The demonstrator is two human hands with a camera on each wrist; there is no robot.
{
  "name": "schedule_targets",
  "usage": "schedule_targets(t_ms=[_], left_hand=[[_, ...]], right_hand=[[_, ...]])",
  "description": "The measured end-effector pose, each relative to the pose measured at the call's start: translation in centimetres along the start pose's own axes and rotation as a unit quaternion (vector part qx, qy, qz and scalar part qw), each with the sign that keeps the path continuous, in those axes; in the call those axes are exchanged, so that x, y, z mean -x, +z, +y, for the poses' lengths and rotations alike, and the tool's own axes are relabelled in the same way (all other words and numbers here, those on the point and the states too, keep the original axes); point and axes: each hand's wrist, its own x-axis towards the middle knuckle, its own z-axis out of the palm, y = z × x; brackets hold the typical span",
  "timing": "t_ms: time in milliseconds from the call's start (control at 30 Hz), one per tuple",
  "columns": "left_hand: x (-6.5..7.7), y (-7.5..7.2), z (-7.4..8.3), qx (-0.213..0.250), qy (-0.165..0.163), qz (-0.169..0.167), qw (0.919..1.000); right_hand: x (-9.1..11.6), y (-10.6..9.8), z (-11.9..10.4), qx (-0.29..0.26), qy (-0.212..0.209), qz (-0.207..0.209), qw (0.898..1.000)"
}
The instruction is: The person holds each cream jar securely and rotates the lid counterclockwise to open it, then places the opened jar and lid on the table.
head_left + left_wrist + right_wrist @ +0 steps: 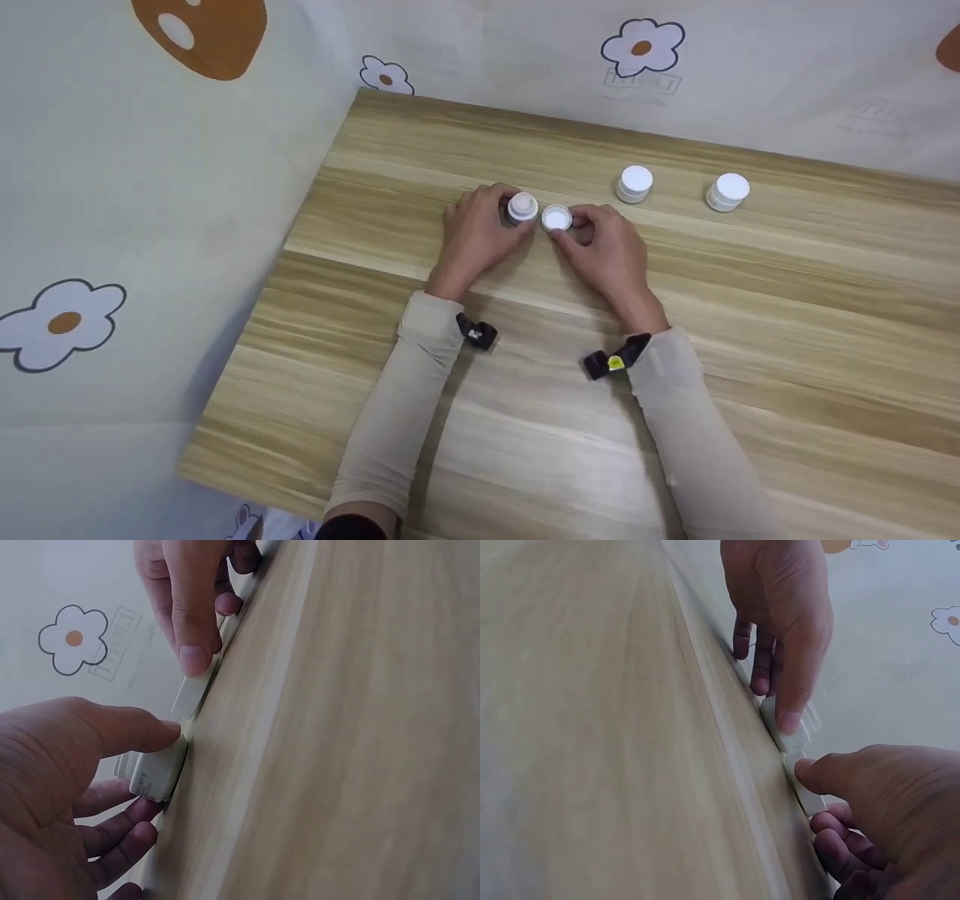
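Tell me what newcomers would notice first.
Probably the bare left hand gripping an uncapped white cylindrical jar, and the right hand beside it pinching a round white lid, hollow side up, near the head view's centre. Farther back on the wood-grained table, rightward, stand two capped white cylindrical jars.

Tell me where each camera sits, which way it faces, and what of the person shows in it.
Head: worn on the head, facing forward and down at the table; both sleeved forearms, left hand and right hand show.
Left wrist: worn there, facing along the left hand towards the lidless jar; that hand near, the right beyond.
Right wrist: worn there, facing along the right hand towards the upturned lid; that hand near, the left beyond.
Shared: both wrist views show both hands, the jar, the lid and the slanting table.
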Motion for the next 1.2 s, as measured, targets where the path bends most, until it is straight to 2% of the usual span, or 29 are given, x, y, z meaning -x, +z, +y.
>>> schedule_targets(t_ms=[367, 567, 733, 867, 967, 1100, 1200], left_hand=[[0.0, -0.3, -0.1, -0.003, 0.005, 0.006, 1.0000], [0.2, -0.6, -0.1, 0.007, 0.010, -0.015, 0.9998], [0.5, -1.1, 0.4, 0.041, 0.025, -0.033, 0.9983], [0.9, -1.6, 1.2, 0.058, 0.034, -0.021, 0.9975], [1.1, -1.7, 2.1, 0.060, 0.053, 0.010, 0.9967], [1.4, -1.0, 3.7, 0.055, 0.092, 0.043, 0.9933], [1.3, -0.3, 5.3, 0.053, 0.124, 0.049, 0.9896]], right_hand=[[-0.3, -0.1, -0.3, 0.005, -0.003, -0.005, 1.000], [-0.2, -0.4, -0.1, -0.017, -0.010, -0.010, 1.000], [-0.1, -0.8, 0.0, -0.044, -0.013, -0.004, 0.999], [-0.3, -1.4, 0.0, -0.063, -0.021, 0.020, 0.998], [-0.5, -2.0, 0.2, -0.061, -0.024, 0.053, 0.996], [-0.8, -2.9, 0.8, -0.037, -0.013, 0.105, 0.994], [-1.3, -3.9, 1.3, -0.017, 0.002, 0.137, 0.990]])
